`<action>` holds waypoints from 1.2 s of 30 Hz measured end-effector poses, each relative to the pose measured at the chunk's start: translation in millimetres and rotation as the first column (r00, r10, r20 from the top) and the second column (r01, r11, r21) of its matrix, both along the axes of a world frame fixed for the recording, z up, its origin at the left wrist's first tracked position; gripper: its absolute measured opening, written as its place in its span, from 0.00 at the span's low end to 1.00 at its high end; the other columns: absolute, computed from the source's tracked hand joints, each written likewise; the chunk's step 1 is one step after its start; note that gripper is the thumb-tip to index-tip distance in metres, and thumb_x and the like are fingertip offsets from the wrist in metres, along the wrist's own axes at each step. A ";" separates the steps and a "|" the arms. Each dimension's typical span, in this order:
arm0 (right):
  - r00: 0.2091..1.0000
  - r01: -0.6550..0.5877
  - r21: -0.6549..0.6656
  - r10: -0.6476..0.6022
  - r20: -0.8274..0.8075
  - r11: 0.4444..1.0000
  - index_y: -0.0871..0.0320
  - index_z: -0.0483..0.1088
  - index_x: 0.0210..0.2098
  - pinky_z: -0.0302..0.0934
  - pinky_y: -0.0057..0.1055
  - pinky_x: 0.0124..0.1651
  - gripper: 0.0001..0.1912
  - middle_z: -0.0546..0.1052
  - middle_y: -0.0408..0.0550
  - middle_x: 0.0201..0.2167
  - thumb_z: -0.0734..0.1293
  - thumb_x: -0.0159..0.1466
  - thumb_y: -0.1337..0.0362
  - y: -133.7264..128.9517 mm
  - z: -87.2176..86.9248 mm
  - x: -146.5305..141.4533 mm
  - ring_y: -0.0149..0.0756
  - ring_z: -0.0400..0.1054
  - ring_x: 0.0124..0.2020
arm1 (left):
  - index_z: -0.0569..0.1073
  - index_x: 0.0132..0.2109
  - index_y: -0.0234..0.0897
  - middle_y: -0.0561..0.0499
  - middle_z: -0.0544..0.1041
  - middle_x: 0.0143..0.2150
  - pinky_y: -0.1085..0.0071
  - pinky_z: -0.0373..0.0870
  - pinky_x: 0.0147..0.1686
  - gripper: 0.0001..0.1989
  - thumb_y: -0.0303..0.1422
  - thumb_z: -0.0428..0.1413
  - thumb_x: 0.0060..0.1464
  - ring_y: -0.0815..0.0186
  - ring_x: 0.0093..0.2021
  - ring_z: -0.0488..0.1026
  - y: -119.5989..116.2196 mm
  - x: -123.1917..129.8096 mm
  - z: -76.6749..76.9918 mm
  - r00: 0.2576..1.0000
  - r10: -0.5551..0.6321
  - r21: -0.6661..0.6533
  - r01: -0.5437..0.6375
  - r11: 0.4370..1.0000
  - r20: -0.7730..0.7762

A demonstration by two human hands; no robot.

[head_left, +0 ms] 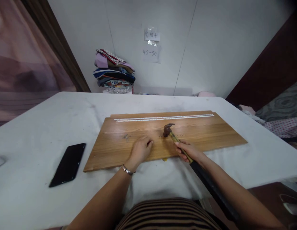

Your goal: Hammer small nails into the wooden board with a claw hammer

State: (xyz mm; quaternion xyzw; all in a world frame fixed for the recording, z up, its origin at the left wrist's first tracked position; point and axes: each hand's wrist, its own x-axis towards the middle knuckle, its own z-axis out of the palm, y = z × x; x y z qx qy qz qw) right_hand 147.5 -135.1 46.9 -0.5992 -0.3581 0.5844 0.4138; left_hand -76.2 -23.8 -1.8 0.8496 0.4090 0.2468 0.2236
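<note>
My right hand (186, 150) grips a claw hammer (173, 137) partway along its wooden handle. The black grip runs back beside my forearm. Its rusty brown head is over a wooden board (201, 131), level with a row of small dark spots, perhaps nail heads; I cannot tell whether it touches the wood. Left of the head, my left hand (141, 148) rests on the board with its fingers curled in. Anything inside those fingers is hidden. A few loose nails (126, 137) lie on the board to the left of that hand.
The board lies on a white-covered table (33, 137), with two white measuring strips (162, 118) along its far side. Left of it is a black phone (68, 164). Folded clothes (115, 72) are piled at the back, and paper notes (152, 46) hang on the wall.
</note>
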 end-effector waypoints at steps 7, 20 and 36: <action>1.000 -0.010 -0.016 0.010 0.017 1.000 0.53 0.58 0.27 0.45 0.23 0.10 0.26 0.62 0.31 0.14 0.72 0.51 0.41 0.8 3.1 2.4 0.21 0.51 0.09 | 0.74 0.33 0.39 0.50 0.78 0.34 0.67 0.67 0.42 0.08 0.27 0.53 0.61 0.62 0.38 0.73 0.1 -0.4 0.2 1.000 -0.002 0.011 0.001 1.000 0.025; 1.000 0.004 -0.007 -0.004 -0.016 1.000 0.54 0.61 0.31 0.45 0.22 0.10 0.26 0.64 0.31 0.17 0.73 0.51 0.42 2.8 2.2 2.5 0.21 0.51 0.10 | 0.75 0.34 0.38 0.50 0.77 0.34 0.68 0.67 0.42 0.08 0.26 0.53 0.61 0.63 0.38 0.73 -0.9 -0.3 0.9 1.000 0.004 -0.005 -0.004 1.000 0.007; 1.000 -0.011 -0.008 0.011 0.022 1.000 0.53 0.59 0.27 0.46 0.22 0.11 0.27 0.63 0.31 0.14 0.72 0.51 0.40 1.4 1.4 0.4 0.21 0.51 0.10 | 0.79 0.45 0.39 0.45 0.79 0.51 0.58 0.65 0.57 0.09 0.28 0.55 0.61 0.56 0.54 0.73 3.2 -0.6 -8.9 0.999 0.049 0.090 -0.050 0.995 0.012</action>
